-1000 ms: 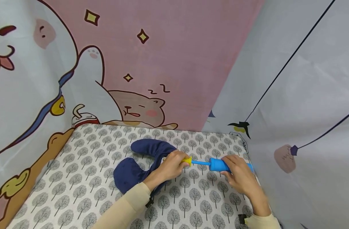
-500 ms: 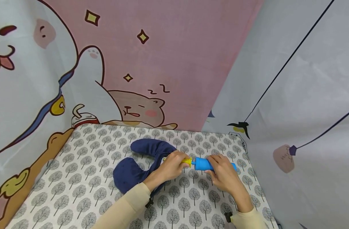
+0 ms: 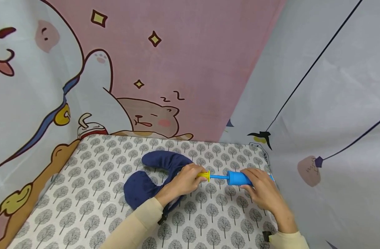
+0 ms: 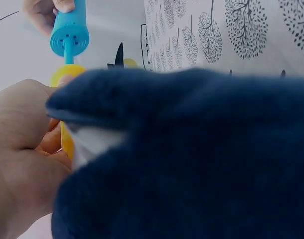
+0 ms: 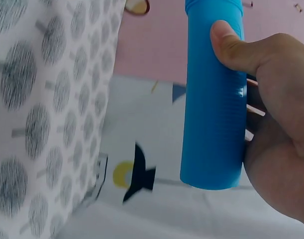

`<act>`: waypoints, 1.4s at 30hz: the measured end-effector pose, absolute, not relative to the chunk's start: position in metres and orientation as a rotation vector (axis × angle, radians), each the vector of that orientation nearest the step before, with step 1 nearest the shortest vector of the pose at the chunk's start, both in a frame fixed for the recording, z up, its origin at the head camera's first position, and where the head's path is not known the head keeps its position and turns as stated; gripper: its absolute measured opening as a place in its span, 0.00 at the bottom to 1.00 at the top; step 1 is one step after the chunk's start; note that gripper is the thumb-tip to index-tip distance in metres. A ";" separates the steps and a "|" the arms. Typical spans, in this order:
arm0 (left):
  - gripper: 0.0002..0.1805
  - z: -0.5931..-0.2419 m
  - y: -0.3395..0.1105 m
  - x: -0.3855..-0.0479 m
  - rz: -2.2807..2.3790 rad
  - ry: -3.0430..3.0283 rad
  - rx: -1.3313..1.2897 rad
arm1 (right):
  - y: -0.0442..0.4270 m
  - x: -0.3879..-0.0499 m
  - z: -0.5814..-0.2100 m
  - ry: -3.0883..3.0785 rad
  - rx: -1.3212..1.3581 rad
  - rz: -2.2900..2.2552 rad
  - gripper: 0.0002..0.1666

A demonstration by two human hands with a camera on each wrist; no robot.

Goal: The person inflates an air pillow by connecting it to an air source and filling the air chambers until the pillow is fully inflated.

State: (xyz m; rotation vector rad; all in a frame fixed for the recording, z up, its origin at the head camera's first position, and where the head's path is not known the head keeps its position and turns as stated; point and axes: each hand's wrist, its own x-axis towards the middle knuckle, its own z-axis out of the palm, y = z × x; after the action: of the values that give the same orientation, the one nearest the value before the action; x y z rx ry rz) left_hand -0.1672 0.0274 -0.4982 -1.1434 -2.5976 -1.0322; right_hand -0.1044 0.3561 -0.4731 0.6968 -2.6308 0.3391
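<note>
A hand air pump joins both hands, its rod drawn out between them. My right hand (image 3: 263, 190) wraps round the blue barrel (image 3: 236, 178), thumb along its side in the right wrist view. My left hand (image 3: 187, 180) grips the yellow end (image 3: 205, 175) of the pump, against the navy U-shaped neck pillow (image 3: 143, 188). In the left wrist view the pillow cover (image 4: 191, 159) fills much of the frame, and a whitish inner part (image 4: 94, 142) shows through its opening beside the fingers. Where the pump's tip meets the pillow is hidden by the left hand.
The pillow lies on a tabletop cloth printed with grey trees (image 3: 93, 207). A pink cartoon-printed curtain (image 3: 190, 69) hangs behind, and a pale curtain (image 3: 342, 103) stands close on the right, near the barrel's far end.
My right hand slid the barrel left toward the yellow end, then drew it back right, baring the rod again. The left hand and pillow stayed nearly still.
</note>
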 end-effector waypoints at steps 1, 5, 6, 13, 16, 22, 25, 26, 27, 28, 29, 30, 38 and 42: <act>0.11 -0.498 0.027 -0.167 -1.033 -2.603 -1.143 | 0.362 -0.104 -0.473 -2.640 0.683 0.346 0.35; 0.10 -0.498 0.029 -0.168 -1.022 -2.597 -1.135 | 0.383 -0.100 -0.470 -2.658 0.624 0.361 0.36; 0.09 -0.498 0.029 -0.168 -1.024 -2.595 -1.133 | 0.387 -0.099 -0.469 -2.653 0.615 0.357 0.35; 0.08 -0.499 0.030 -0.168 -1.048 -2.580 -1.111 | 0.389 -0.099 -0.467 -2.592 0.652 0.296 0.35; 0.08 -0.504 0.031 -0.171 -1.049 -2.527 -1.127 | 0.380 -0.101 -0.466 -2.578 0.695 0.291 0.37; 0.08 -0.517 0.032 -0.179 -1.078 -2.443 -1.164 | 0.360 -0.104 -0.467 -2.520 0.740 0.273 0.36; 0.08 -0.516 0.031 -0.177 -1.082 -2.452 -1.157 | 0.349 -0.105 -0.472 -2.496 0.751 0.258 0.35; 0.08 -0.517 0.031 -0.178 -1.088 -2.461 -1.147 | 0.345 -0.106 -0.473 -2.488 0.753 0.254 0.35; 0.08 -0.517 0.032 -0.178 -1.096 -2.468 -1.137 | 0.342 -0.106 -0.475 -2.481 0.754 0.251 0.35; 0.07 -0.519 0.032 -0.178 -1.088 -2.477 -1.126 | 0.338 -0.107 -0.477 -2.475 0.757 0.255 0.34; 0.07 -0.522 0.033 -0.179 -1.085 -2.478 -1.119 | 0.334 -0.108 -0.478 -2.471 0.759 0.263 0.34; 0.07 -0.521 0.033 -0.179 -1.098 -2.488 -1.106 | 0.330 -0.109 -0.479 -2.466 0.764 0.269 0.34; 0.08 -0.528 0.036 -0.181 -1.094 -2.461 -1.081 | 0.300 -0.116 -0.481 -2.462 0.785 0.273 0.33; 0.09 -0.518 0.035 -0.176 -1.118 -2.485 -1.096 | 0.291 -0.118 -0.482 -2.475 0.791 0.258 0.34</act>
State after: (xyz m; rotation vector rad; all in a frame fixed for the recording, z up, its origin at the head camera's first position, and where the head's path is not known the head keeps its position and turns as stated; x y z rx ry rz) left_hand -0.1757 0.0351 -0.5182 -1.0961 -2.4849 -1.1175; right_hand -0.1181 0.2907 -0.4823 0.7908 -2.4746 0.2579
